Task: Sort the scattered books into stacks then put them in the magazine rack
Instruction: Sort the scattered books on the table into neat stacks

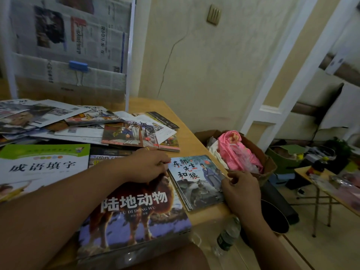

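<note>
Pinching opposite edges of the small storybook stack, the left hand and right hand squared it on the table beside the camel book.

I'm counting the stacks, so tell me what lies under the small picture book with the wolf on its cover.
Under the wolf book a few more thin books lie, only their edges showing along its left side. Their covers are hidden. The pile rests on the table, both hands at its corners.

two hands, one bottle, one rack
</note>
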